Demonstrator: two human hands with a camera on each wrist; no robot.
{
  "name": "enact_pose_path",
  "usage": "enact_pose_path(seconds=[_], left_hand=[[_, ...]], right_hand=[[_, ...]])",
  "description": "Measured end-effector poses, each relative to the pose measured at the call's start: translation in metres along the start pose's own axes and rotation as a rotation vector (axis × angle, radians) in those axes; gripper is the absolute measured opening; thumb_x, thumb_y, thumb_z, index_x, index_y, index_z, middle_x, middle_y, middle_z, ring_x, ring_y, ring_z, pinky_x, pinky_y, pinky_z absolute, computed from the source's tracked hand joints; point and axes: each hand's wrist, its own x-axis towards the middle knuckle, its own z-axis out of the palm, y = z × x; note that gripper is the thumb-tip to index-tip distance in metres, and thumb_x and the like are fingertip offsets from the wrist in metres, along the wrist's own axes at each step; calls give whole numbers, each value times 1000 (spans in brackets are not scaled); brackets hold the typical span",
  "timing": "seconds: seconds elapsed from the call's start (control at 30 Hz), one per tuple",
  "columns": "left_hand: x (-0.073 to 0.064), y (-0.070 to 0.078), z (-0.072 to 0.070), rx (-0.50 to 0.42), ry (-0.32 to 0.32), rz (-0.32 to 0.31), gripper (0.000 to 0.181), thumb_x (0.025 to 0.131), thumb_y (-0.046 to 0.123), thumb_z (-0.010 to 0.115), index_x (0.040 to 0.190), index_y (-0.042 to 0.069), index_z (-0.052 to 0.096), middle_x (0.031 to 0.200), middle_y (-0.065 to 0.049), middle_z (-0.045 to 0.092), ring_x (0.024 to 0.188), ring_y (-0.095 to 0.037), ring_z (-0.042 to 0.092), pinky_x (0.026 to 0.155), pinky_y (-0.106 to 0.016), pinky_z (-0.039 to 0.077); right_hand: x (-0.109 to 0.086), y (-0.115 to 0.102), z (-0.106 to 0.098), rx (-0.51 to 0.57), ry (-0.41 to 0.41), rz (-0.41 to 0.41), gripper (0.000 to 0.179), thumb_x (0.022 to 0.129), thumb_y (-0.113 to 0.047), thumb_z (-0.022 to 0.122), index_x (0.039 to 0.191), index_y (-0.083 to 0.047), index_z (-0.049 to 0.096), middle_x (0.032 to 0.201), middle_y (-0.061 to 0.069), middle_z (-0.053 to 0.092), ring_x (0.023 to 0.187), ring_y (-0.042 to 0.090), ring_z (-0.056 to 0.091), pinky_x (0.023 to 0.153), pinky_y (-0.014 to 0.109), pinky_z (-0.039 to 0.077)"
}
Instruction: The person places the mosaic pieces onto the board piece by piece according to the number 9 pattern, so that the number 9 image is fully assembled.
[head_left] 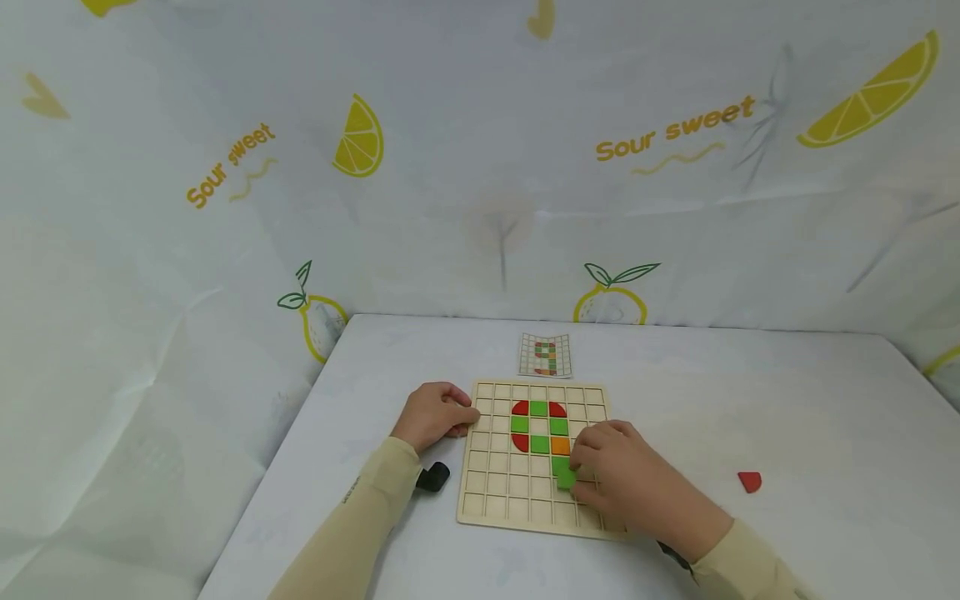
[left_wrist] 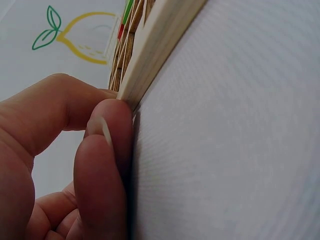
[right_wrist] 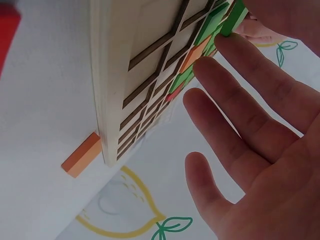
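A wooden grid board (head_left: 498, 507) lies on the table, with red quarter-round, green square and orange tiles forming a loop and a tail. At its left edge, my left hand (head_left: 437, 414) holds the rim between curled fingers and thumb, as the left wrist view shows close up. My right hand (head_left: 622, 475) is over the board's right side. Between its thumb and index finger it pinches a green square tile (right_wrist: 233, 19), tilted at the lower end of the tail. The other fingers (right_wrist: 225, 132) of that hand are spread out. Part of the board is hidden under it.
Behind the board lies a pattern card (head_left: 545, 357) with a similar coloured figure. A red quarter-round tile (head_left: 750, 482) lies on the table to the right. An orange tile (right_wrist: 81, 155) lies beside the board's right edge. A black object (head_left: 433, 477) shows at the left wrist.
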Motion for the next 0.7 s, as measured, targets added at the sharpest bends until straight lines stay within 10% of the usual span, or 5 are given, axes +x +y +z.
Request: enact_pose_path(seconds=[0.7], left_hand=[[-3,1,-1,-16,-9,7,21,88,21,88,102,12,75,79,-3,75,66,-14,72,64,-25,59]], right_hand=[[-5,-7,3,9,-6,-3,8,88,-22,84,94,-22,78,101,-11,69,113,20,65,112,55,46]])
